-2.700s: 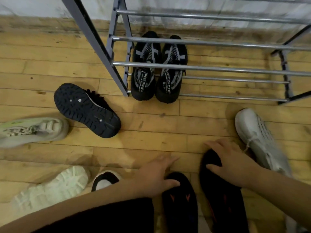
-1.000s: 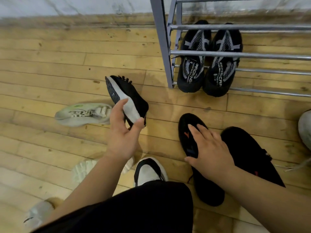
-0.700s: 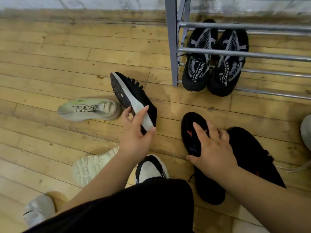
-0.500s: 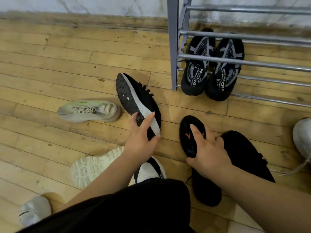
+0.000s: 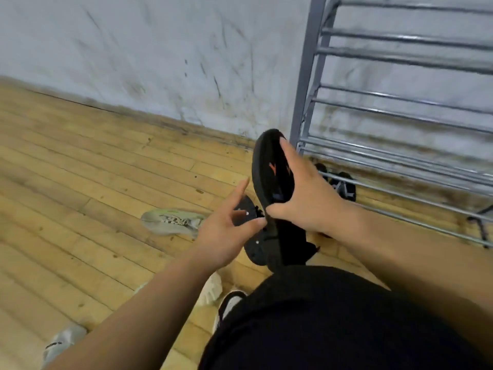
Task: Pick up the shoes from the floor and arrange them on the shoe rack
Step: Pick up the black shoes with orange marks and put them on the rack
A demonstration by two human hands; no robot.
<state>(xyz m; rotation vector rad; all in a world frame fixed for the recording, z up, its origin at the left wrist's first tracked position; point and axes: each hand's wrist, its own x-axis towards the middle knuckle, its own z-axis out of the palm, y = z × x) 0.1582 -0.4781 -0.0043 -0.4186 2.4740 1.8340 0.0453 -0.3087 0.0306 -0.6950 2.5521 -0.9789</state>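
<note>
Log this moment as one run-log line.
phase: lift | right hand: shut on black shoe, sole up | left hand: open beside it | shoe rack: one black pair on bottom tier

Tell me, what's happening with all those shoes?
A person is tidying shoes onto a metal shoe rack. Their right hand holds a black shoe up, sole showing. The left hand is open beside it. One black pair sits on the bottom shelf. A pale green sneaker lies on the wooden floor.
</note>
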